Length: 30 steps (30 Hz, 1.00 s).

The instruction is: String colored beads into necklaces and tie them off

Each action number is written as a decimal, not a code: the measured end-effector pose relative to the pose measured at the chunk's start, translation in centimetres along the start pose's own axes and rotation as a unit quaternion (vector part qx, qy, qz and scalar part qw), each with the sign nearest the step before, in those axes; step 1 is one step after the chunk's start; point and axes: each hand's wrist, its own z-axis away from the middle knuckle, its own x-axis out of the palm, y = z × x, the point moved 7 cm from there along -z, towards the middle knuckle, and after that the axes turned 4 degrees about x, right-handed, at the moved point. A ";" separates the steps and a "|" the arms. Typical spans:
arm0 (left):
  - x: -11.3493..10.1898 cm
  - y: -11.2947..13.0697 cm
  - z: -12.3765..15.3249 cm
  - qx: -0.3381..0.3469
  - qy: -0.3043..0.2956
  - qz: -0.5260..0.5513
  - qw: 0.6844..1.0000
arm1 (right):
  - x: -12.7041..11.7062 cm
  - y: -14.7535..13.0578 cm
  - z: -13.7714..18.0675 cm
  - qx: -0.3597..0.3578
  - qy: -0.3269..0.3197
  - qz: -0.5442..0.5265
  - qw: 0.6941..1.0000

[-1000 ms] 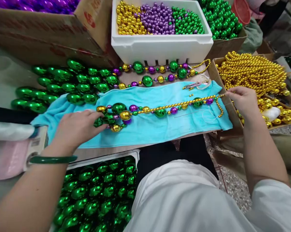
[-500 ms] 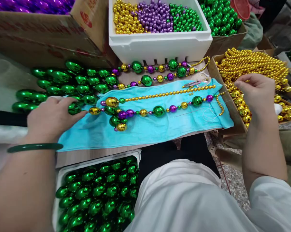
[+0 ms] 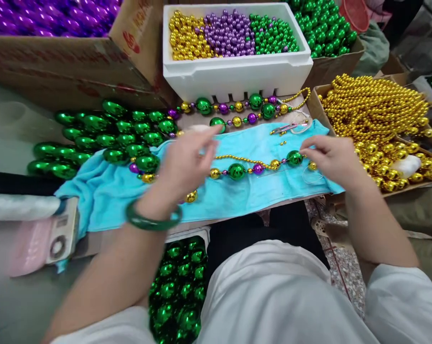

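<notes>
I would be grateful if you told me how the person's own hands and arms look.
Both the left hand and the right hand are ungloved. A smooth, rounded dark green bangle circles the left wrist; the right wrist shows nothing worn. Plain white sleeves end near the elbows, leaving the forearms bare.

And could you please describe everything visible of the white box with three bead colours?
The white box is open-topped, foam-like, with a thick rim and slots low on its front. It stands upright beyond the turquoise cloth, holding shiny gold beads, purple beads and green beads, grouped left to right, a few purple ones among the green. Neither the left hand nor right hand touches it.
</notes>
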 end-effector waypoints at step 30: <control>13.2 3.5 4.8 0.013 -0.166 0.162 0.973 | 7.0 14.7 1.9 0.212 -0.015 0.137 0.968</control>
